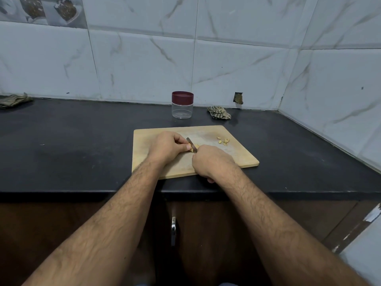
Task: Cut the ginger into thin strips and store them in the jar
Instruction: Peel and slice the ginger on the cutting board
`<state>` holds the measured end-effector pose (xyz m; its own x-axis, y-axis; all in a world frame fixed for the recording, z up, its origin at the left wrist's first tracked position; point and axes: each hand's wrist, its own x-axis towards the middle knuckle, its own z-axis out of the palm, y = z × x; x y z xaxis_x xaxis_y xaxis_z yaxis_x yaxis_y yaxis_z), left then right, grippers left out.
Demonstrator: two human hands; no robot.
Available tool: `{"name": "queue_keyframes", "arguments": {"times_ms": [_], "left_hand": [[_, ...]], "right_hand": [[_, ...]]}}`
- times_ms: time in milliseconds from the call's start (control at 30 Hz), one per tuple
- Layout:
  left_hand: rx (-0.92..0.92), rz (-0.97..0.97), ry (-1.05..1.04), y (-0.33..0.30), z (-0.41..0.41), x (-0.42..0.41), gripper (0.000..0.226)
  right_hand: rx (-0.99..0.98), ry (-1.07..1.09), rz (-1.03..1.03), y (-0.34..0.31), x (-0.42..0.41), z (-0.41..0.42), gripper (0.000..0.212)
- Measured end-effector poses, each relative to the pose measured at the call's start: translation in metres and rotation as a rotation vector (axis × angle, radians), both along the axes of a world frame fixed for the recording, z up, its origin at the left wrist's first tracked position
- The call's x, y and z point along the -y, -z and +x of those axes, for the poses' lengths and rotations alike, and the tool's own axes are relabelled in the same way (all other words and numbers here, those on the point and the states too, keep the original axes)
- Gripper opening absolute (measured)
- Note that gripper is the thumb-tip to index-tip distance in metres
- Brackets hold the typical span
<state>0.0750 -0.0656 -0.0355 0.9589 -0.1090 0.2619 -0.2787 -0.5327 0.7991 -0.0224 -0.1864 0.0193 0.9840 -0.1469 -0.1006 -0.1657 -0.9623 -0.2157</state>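
Here the left hand [167, 146] pinches the ginger piece [193, 149] steady on the wooden cutting board [237, 153] so the right hand [212, 162], gripping the knife [191, 144], can slice it.

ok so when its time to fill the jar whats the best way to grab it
Take the jar by its clear body below the maroon lid, coming from the front over the cutting board. It stands upright near the wall, so the near side is open; a grip around the body leaves the lid free to twist off.

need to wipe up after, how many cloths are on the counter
2: one crumpled cloth right of the jar by the back wall, another cloth at the counter's far left edge.
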Motion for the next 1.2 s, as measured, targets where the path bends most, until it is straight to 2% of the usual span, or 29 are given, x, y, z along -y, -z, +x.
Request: {"name": "queue_keyframes", "arguments": {"times_ms": [333,467,867,1000,1200], "left_hand": [[0.036,0.043,0.006,-0.001,-0.002,0.001,0.016],[0.067,0.083,-0.032,-0.001,-0.006,0.002,0.013],[0.067,0.068,-0.035,-0.004,-0.011,0.002,0.01],[0.056,0.045,-0.027,-0.004,-0.012,0.002,0.01],[0.044,0.005,-0.021,-0.005,-0.015,0.002,0.013]], "right_hand": [[-0.098,-0.039,-0.081,-0.012,-0.012,0.007,0.038],[-0.125,-0.035,-0.074,-0.015,-0.01,0.003,0.04],[-0.054,-0.03,-0.106,-0.004,-0.001,-0.03,0.024],[-0.066,-0.017,-0.12,-0.005,0.002,-0.038,0.006],[-0.087,0.026,-0.031,-0.007,0.013,-0.04,0.019]]}}
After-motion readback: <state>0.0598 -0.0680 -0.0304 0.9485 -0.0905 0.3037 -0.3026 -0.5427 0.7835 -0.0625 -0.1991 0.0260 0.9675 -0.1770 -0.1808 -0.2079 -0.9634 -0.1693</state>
